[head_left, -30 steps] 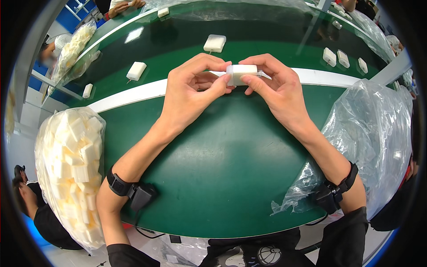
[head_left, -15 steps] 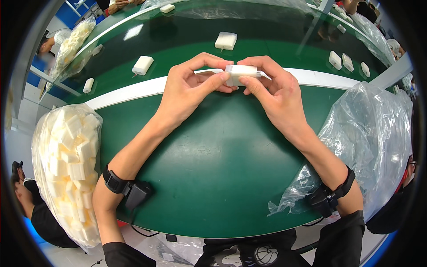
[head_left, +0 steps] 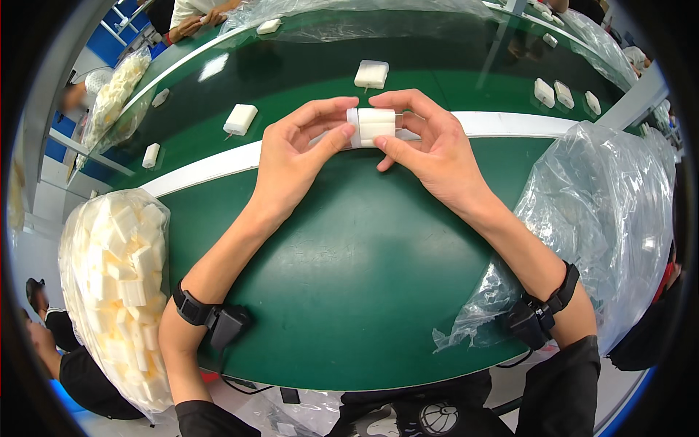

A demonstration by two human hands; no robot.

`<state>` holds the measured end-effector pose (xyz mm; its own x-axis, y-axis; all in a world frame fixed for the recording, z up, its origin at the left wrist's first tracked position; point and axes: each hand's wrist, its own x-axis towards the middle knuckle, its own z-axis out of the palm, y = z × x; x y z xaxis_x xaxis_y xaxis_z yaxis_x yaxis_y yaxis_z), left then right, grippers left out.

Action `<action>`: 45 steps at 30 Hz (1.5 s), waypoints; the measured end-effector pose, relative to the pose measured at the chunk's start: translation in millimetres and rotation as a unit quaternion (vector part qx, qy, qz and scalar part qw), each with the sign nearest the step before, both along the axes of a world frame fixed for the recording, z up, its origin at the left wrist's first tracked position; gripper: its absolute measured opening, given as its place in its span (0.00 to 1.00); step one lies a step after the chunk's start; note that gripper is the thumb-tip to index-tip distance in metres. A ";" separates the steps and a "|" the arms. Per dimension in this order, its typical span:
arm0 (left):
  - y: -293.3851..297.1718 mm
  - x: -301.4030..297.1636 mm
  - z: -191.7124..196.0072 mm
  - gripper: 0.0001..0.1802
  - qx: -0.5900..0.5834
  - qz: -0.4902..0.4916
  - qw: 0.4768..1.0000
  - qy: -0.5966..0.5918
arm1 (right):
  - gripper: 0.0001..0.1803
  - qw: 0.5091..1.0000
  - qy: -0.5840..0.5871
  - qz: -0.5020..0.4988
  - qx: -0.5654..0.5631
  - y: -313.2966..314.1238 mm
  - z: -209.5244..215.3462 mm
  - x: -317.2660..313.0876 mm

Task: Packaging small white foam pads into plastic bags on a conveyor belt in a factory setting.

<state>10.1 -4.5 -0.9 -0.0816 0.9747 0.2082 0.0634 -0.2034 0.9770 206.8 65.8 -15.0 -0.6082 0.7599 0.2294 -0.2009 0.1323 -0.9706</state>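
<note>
Between my hands, above the white strip, I hold a cream-coloured block (head_left: pixel 378 124) with a whitish, partly clear end piece (head_left: pixel 354 122) on its left. A thin metal pin seems to stick out on the right, next to my fingers. My left hand (head_left: pixel 297 149) pinches the end piece between thumb and fingers. The thumb of my right hand (head_left: pixel 435 142) presses on the block's near face, with its fingers curled behind and above. Fingers hide part of the block's far side.
At left bulges a clear bag (head_left: pixel 120 291) of cream blocks; at right lies a crumpled plastic bag (head_left: pixel 582 218). Similar blocks ride on the green belt, among them one block (head_left: pixel 371 73) ahead and another block (head_left: pixel 241 119) left of it. Other people sit around the edges.
The block between my hands has shifted slightly left and turned, showing its cream face and pale end piece more plainly. My right thumb has slid along with it.
</note>
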 end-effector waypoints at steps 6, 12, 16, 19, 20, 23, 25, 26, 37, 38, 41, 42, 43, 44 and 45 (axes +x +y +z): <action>-2.8 -7.2 -2.4 0.15 -0.013 0.006 1.000 0.002 | 0.16 0.998 0.042 -0.001 0.050 -0.5 -3.3 -7.8; 0.5 -4.7 -1.8 0.12 0.018 -0.012 0.999 0.046 | 0.14 0.999 0.044 -0.009 0.014 -1.2 -1.1 -1.8; 2.4 -5.4 -0.4 0.11 0.011 -0.036 0.998 0.057 | 0.13 0.998 0.010 -0.044 0.045 -1.0 -2.6 0.4; 1.5 -5.2 2.1 0.11 0.002 -0.043 0.997 0.064 | 0.13 0.998 0.004 -0.042 0.056 1.1 -3.9 0.6; 2.8 -8.2 1.5 0.11 -0.007 -0.060 0.996 0.064 | 0.13 0.997 -0.006 -0.037 0.062 1.5 -3.6 1.3; 3.5 -12.1 2.4 0.11 -0.033 -0.075 0.995 0.062 | 0.12 0.994 -0.052 -0.039 0.090 -2.1 2.3 1.9; 1.7 -20.1 1.6 0.11 -0.048 -0.069 0.994 0.064 | 0.11 0.991 -0.065 -0.041 0.106 -5.8 3.9 -1.6; 2.0 -22.9 -0.8 0.10 -0.053 -0.072 0.994 0.064 | 0.11 0.988 -0.080 -0.044 0.122 -7.7 3.9 -3.1; -2.2 -17.5 6.3 0.32 -0.072 -0.185 0.977 0.075 | 0.33 0.998 0.030 -0.058 0.018 -7.3 -0.3 -3.2; -1.7 -17.7 6.9 0.33 -0.064 -0.221 0.965 0.122 | 0.33 0.998 0.030 -0.060 0.021 -7.0 -1.2 -1.7; -1.8 -17.7 2.9 0.33 -0.065 -0.204 0.972 0.096 | 0.28 1.000 0.011 -0.013 0.014 -6.6 0.7 0.4; -2.2 -17.3 1.7 0.32 -0.075 -0.186 0.978 0.054 | 0.28 1.000 0.011 -0.015 0.014 -8.6 1.4 1.4; -2.1 -17.3 2.0 0.33 -0.083 -0.173 0.981 0.031 | 0.28 1.000 0.006 0.024 0.009 -11.5 2.4 2.8; -1.6 -18.8 2.2 0.33 -0.084 -0.175 0.980 0.031 | 0.29 0.998 0.001 0.064 0.004 -13.3 3.9 3.6; -2.1 -20.2 1.8 0.33 -0.082 -0.172 0.981 0.035 | 0.30 0.998 -0.004 0.066 -0.014 -14.1 6.2 4.4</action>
